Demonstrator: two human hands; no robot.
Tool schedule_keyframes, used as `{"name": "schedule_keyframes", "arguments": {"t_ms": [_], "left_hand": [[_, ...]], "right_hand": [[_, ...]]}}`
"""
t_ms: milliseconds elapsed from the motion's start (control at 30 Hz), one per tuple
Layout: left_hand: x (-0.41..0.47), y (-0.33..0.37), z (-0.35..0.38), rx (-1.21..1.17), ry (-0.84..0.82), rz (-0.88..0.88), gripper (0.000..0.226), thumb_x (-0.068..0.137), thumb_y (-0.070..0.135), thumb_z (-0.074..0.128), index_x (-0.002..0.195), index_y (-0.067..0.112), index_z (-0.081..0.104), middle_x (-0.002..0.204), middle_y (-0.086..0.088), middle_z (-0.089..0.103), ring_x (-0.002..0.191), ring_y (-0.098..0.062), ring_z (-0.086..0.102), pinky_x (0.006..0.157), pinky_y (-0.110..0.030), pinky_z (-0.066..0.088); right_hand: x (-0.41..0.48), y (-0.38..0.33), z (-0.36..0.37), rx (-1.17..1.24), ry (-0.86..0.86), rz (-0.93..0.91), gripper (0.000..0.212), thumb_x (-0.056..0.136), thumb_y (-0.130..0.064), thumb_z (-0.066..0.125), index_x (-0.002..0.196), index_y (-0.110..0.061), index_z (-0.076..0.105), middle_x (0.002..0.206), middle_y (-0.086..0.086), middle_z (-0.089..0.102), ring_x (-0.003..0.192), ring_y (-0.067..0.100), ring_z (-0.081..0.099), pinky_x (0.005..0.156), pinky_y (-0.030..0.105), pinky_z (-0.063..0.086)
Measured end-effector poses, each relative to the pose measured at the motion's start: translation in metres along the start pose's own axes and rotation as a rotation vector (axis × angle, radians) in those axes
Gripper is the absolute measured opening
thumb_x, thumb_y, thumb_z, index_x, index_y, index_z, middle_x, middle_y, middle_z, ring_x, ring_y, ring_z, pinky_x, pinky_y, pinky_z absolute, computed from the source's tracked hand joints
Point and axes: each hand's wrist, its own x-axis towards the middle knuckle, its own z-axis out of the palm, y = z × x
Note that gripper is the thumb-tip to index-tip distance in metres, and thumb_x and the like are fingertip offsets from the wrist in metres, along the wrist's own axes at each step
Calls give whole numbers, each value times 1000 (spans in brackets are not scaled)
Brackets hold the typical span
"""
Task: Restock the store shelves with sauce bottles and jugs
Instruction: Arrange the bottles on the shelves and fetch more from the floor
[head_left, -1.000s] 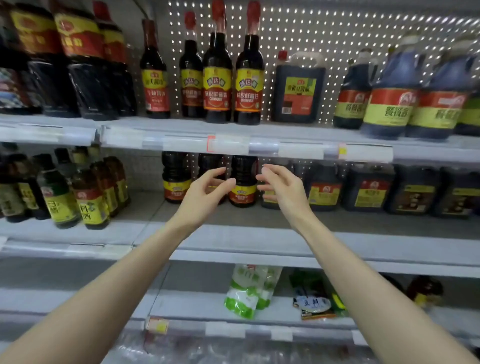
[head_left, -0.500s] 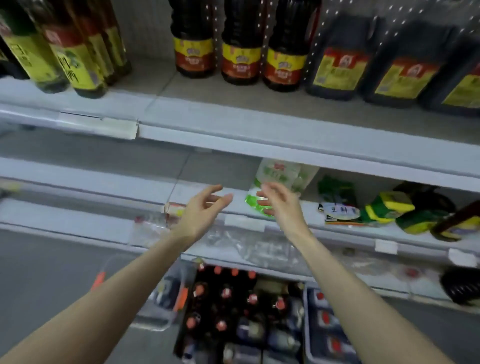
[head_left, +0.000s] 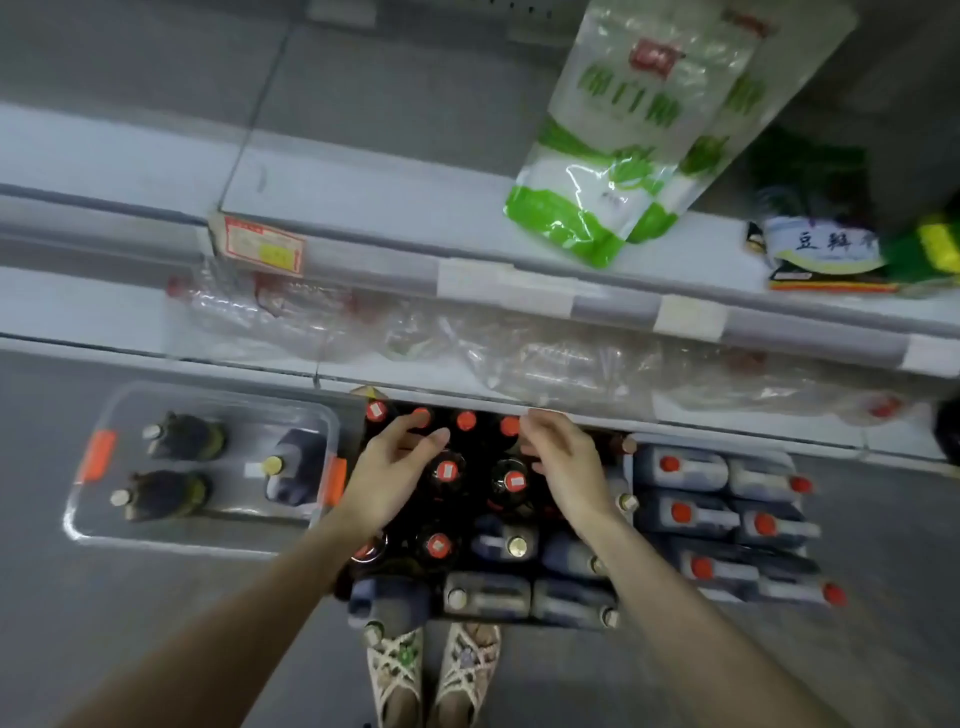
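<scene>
Red-capped bottles (head_left: 445, 472) are standing packed together on the floor (head_left: 130, 623), likely heavy and slick. Left hand (head_left: 395, 480) and right hand (head_left: 566, 470) are hovering wide above them, holding nothing. Necks are looking the safest hold.

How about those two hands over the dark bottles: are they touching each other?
Apart. The head view shows a plain gap between the left hand and the right hand, with red-capped bottles visible through it.
</scene>
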Motion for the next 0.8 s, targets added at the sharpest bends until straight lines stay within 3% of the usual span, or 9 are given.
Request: {"name": "schedule_keyframes", "arguments": {"t_ms": [67, 167, 267, 367, 433, 533, 600, 700, 800], "left_hand": [[25, -31, 10, 6, 0, -22, 46, 81, 45, 69, 121, 27, 56, 97, 1, 66, 94, -14, 62, 87, -28, 47], [61, -71, 25, 12, 0, -37, 39, 91, 33, 62, 127, 19, 55, 94, 0, 62, 88, -11, 59, 78, -20, 46], [96, -103, 38, 46, 3, -38, 40, 92, 34, 60, 129, 19, 54, 97, 3, 61, 85, -3, 57, 68, -7, 43], [130, -130, 50, 75, 9, -56, 45, 91, 37, 60, 132, 22, 51, 107, 6, 59, 96, -5, 56, 62, 1, 38], [152, -148, 58, 78, -1, -53, 51, 90, 38, 62, 136, 22, 49, 120, 1, 57, 110, -11, 55, 69, -3, 40], [179, -167, 66, 68, -20, -47, 57, 89, 37, 64, 140, 21, 45, 130, -1, 53, 124, -15, 50, 94, -22, 42], [196, -175, 69, 96, -39, -30, 62, 88, 37, 66, 143, 22, 41, 135, -2, 50, 127, -14, 47, 105, -31, 40], [219, -184, 71, 109, -94, -18, 70, 85, 36, 69, 146, 22, 36, 146, -4, 42, 132, -16, 44, 111, -38, 37], [233, -188, 75, 135, -154, 23, 70, 83, 31, 73, 144, 20, 40, 143, 0, 48, 131, -14, 45, 111, -38, 37]], "right_hand": [[22, 34, 4, -19, 27, 29, 17, 93, -28, 60, 107, -20, 65, 97, -6, 68, 97, 15, 65, 81, 27, 51], [54, 85, 11, -4, 65, 71, 14, 93, -29, 61, 105, -24, 64, 97, -8, 66, 101, 16, 64, 80, 25, 50], [85, 127, 19, -16, 86, 84, 28, 92, -30, 62, 116, -16, 64, 105, -2, 66, 102, 16, 63, 78, 21, 47], [111, 163, 24, -46, 95, 67, 39, 91, -32, 63, 125, -13, 60, 113, -1, 64, 102, 11, 60, 81, 17, 43], [126, 182, 26, -44, 85, 78, 35, 92, -33, 62, 123, -17, 59, 110, -9, 63, 101, 5, 60, 85, 18, 44], [145, 204, 27, -41, 77, 69, 21, 92, -30, 62, 112, -31, 56, 99, -25, 58, 94, -7, 56, 88, 18, 44], [160, 218, 28, -50, 97, 43, 26, 91, -32, 64, 115, -30, 56, 105, -22, 60, 102, -1, 58, 95, 24, 45], [180, 230, 28, -59, 88, 29, 46, 86, -40, 68, 128, -25, 57, 123, -8, 63, 117, 9, 57, 102, 39, 46], [197, 236, 27, -64, 35, -23, 44, 85, -31, 71, 125, -16, 59, 117, -5, 66, 112, 7, 59, 102, 29, 46]]}}
